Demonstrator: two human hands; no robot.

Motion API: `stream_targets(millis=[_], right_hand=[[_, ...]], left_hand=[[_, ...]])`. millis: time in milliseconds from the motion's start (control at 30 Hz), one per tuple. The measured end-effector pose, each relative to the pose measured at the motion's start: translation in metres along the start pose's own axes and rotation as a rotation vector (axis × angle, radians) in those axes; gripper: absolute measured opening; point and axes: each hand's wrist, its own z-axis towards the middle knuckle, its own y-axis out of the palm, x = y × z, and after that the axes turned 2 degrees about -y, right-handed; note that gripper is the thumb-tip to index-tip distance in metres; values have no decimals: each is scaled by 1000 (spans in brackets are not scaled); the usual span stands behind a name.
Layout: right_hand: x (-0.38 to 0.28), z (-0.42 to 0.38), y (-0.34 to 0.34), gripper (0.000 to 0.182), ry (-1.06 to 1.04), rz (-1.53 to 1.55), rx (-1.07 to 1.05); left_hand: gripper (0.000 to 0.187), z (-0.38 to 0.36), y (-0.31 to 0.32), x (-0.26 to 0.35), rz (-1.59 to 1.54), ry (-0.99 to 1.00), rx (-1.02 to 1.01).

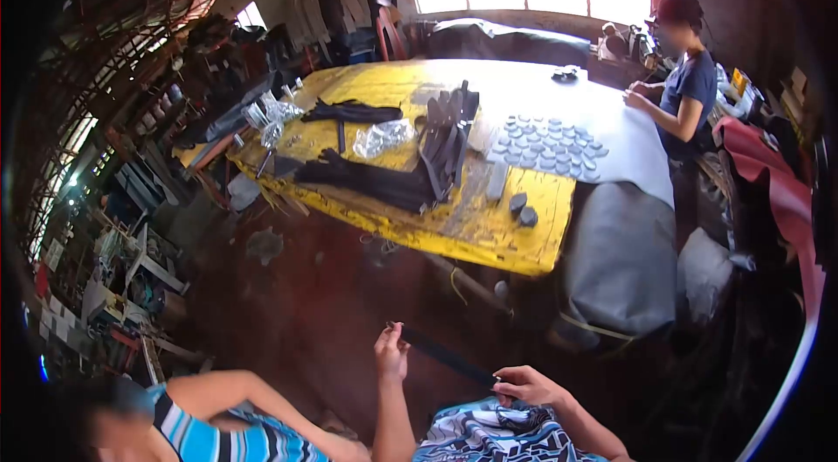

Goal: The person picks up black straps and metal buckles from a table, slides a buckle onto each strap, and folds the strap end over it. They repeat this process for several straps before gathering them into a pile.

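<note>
1. The left hand (392, 351) and right hand (526, 385), two in all, are each pinching one end of one dark narrow strap (447, 355), stretched between them above the lap.
2. Two small grey pads (523, 209) are lying on the yellow surface (515, 248), beside many more.

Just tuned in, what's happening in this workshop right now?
The wearer holds a dark strap stretched between the left hand and right hand, low over their lap. Ahead, a yellow table carries dark strap bundles, clear plastic bags and rows of small grey pieces. A co-worker stands at its far side.
</note>
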Motion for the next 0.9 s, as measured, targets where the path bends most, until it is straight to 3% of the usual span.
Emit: stream_targets(millis=[100, 200, 367, 467, 600, 667, 767, 900], right_hand=[[-61, 16, -58, 34, -20, -21, -247], [-119, 36, -91, 33, 14, -21, -330], [-179, 68, -119, 35, -228, 154, -422], [-208, 100, -117, 35, -316, 344, -461], [-257, 171, -81, 40, -428, 357, -533], [-284, 215, -64, 47, -479, 267, -488], [-332, 301, -44, 46, -625, 202, -250], [-406, 442, -71, 48, -654, 98, 61]], left_hand=[[7, 18, 48, 13, 0, 52, 7], [10, 36, 71, 15, 8, 52, 77], [8, 87, 75, 28, 11, -1, 163], [8, 128, 74, 46, 9, -6, 123], [21, 197, 53, 62, -6, -177, -209], [28, 235, 43, 63, -31, -279, -348], [35, 293, 18, 77, -29, -423, -464], [34, 337, -37, 123, 233, -457, -327]])
